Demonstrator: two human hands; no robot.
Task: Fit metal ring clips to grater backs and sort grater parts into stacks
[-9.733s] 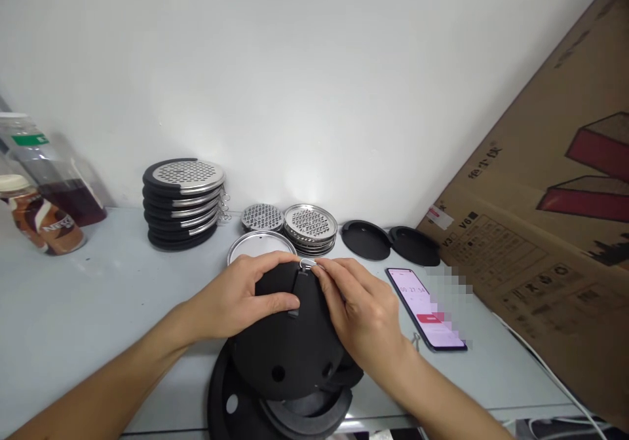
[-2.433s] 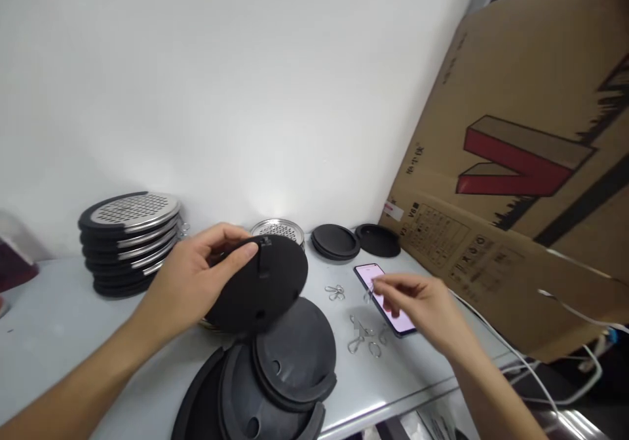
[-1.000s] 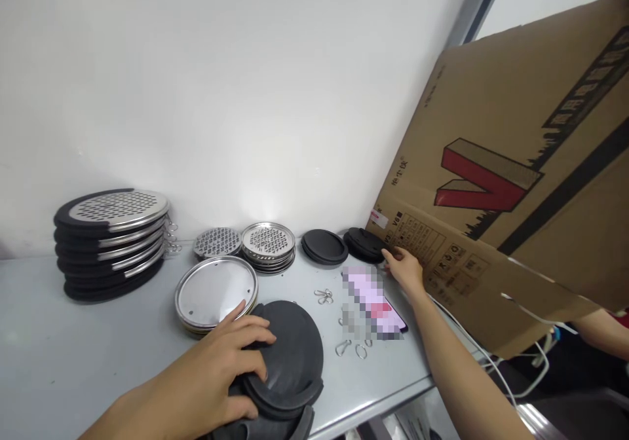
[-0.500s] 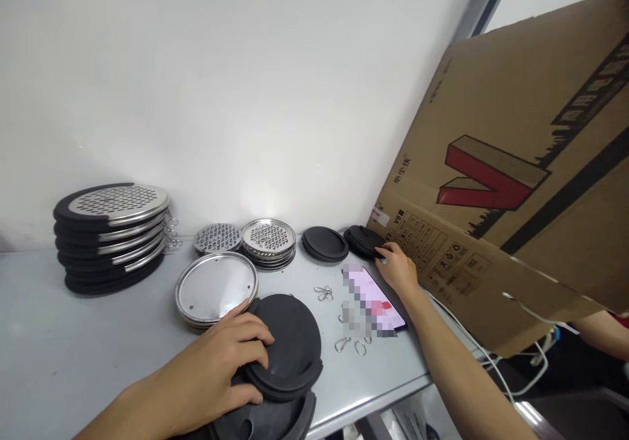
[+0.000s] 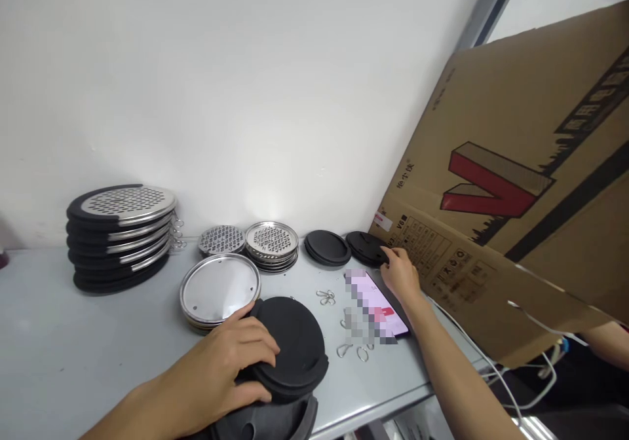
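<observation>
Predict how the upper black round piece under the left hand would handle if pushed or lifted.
The upper black round piece would probably keep its shape, since no sag shows. Its dull surface suggests fair grip rather than slipperiness. Broad and low, it seems unlikely to roll, but may slide, resting on another black piece.

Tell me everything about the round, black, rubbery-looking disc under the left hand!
The round, matte black, rubbery-looking disc lies nearly flat on other dark pieces near the front of the grey table. A raised rim curves along its near side. The person's left hand covers its left part, fingers on top, thumb by its edge.
</observation>
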